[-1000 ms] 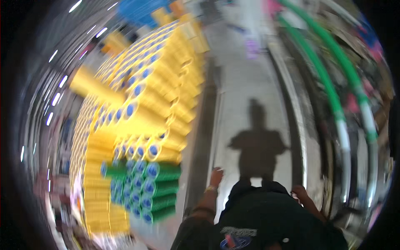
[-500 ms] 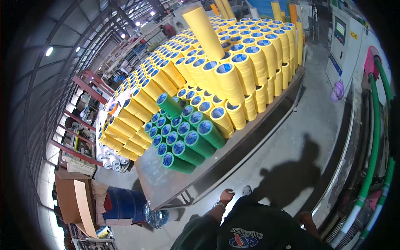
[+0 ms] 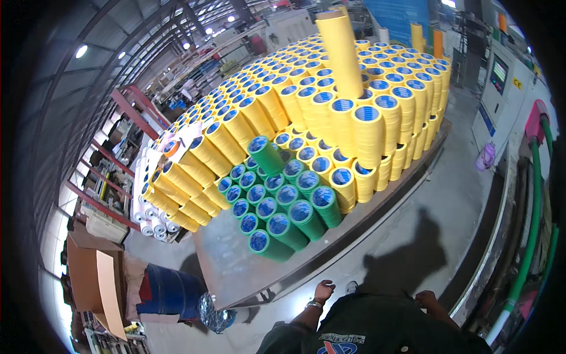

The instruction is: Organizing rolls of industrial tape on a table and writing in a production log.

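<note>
My left hand (image 3: pixel 323 291), with a watch (image 3: pixel 314 304) on its wrist, hangs beside the near edge of a metal-topped table (image 3: pixel 227 271). Its fingers are loosely bent and apart, with nothing seen in them. To the right, my right hand (image 3: pixel 425 300) hangs low by my side; its fingers are small and partly turned away. Neither hand touches the rolls. Nearest to the left hand on the table stands a group of green tape rolls (image 3: pixel 300 219) with blue-lined cores. One green roll (image 3: pixel 266 156) sits above the others. Yellow tape rolls (image 3: pixel 368 138) rise behind them in stacked layers.
One tall yellow roll (image 3: pixel 341 56) stands upright on the stacks. A cardboard box (image 3: pixel 88 277) and a blue drum (image 3: pixel 171 289) are at the left. To the right are a white machine cabinet (image 3: pixel 501 88), green hoses (image 3: pixel 533 218) and a purple jug (image 3: pixel 486 156).
The table and rolls now appear slightly lower and further right as my view shifts. My right hand shows more fully; the left stays near the table edge.
</note>
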Motion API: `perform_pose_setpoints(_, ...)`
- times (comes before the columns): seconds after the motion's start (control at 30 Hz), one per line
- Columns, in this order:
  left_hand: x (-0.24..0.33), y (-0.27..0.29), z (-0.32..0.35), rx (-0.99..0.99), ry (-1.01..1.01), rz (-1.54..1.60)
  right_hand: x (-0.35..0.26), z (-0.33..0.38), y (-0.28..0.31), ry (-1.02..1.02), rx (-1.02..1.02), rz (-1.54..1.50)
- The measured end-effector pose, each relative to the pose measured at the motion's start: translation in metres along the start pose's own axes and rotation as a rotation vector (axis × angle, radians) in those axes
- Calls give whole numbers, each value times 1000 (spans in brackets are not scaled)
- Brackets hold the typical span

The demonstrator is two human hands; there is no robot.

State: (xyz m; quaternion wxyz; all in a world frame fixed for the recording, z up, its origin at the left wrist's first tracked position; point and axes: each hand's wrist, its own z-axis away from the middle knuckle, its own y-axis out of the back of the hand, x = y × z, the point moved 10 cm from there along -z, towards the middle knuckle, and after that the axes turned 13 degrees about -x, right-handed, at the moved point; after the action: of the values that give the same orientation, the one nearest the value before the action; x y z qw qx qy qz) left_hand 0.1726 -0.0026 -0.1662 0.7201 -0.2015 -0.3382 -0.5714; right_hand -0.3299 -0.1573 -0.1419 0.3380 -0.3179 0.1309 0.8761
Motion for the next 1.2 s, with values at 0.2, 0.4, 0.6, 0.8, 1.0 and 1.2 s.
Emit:
perform_pose_setpoints(0.2, -35, 46, 10, 122, 119, 30, -65, -23, -1, 512, -88, 370)
perform_pose_setpoints(0.4, -66, 49, 22, 245, 47, 150, -52, -74, 42, 280, -136, 205)
perform_pose_setpoints(0.6, -49, -10, 14, 274, 35, 380, -102, -69, 68, 7, -136, -14)
perform_pose_setpoints(0.8, -25, -23, 16, 290, -23, 394, -79, -112, 101, 0, -220, -83)
perform_pose_setpoints(1.0, -42, -22, 41, 337, 87, 374, -84, -134, 98, -18, -302, 99)
perform_pose_setpoints(1.2, -61, -21, 52, 335, 93, 348, -96, -126, 81, -11, -284, 78)
